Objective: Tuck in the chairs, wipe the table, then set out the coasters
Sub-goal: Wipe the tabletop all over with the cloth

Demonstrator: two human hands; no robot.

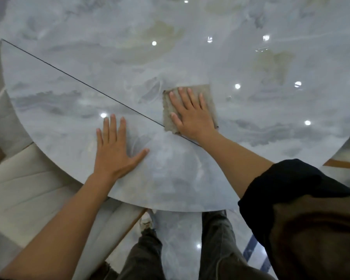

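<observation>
Dark sleeve [287, 190], nearest. Right hand [192, 114]: grip flat, fingers spread, pressing cloth [190, 107] onto surface [69, 93] across its seam. Left hand [114, 150]: open, empty, braced beside. Chair [28, 184]: tucked at left edge. Step: wiping. Next: probably sweep the cloth over unwiped areas. Coasters: none visible.

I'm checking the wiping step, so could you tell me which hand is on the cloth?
The right hand presses flat on the cloth; the left hand rests on bare table.
</observation>
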